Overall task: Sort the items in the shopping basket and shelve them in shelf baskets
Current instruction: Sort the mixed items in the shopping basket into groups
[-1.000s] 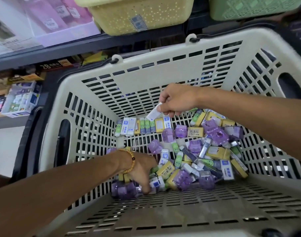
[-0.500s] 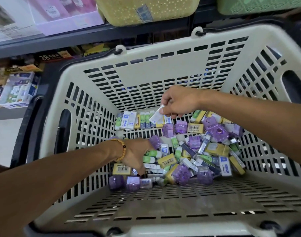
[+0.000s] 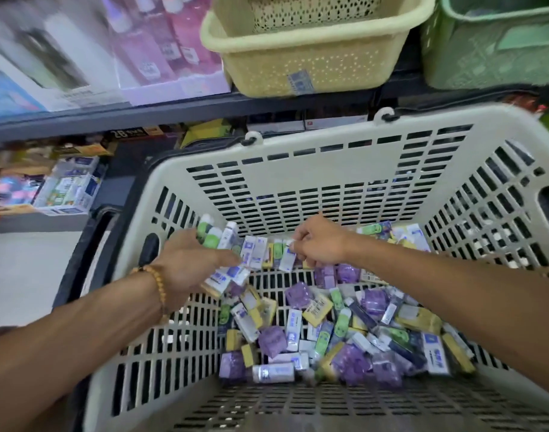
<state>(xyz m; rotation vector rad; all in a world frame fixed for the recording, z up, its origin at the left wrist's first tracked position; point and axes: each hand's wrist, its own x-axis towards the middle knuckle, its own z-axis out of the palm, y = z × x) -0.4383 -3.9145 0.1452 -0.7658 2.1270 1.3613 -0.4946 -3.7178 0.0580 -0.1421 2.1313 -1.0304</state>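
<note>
Both hands work at the far wall of the shopping basket (image 3: 313, 157). The right hand (image 3: 321, 241) pinches a white eraser (image 3: 288, 259), long axis upright. The left hand (image 3: 189, 263), fingers spread, holds several white packs (image 3: 226, 275) beside the standing row (image 3: 254, 252), nearer than the right.

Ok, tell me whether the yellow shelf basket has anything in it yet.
Cannot tell. Only the yellow shelf basket's front wall and part of its back wall show; its floor is hidden behind the front rim.
</note>
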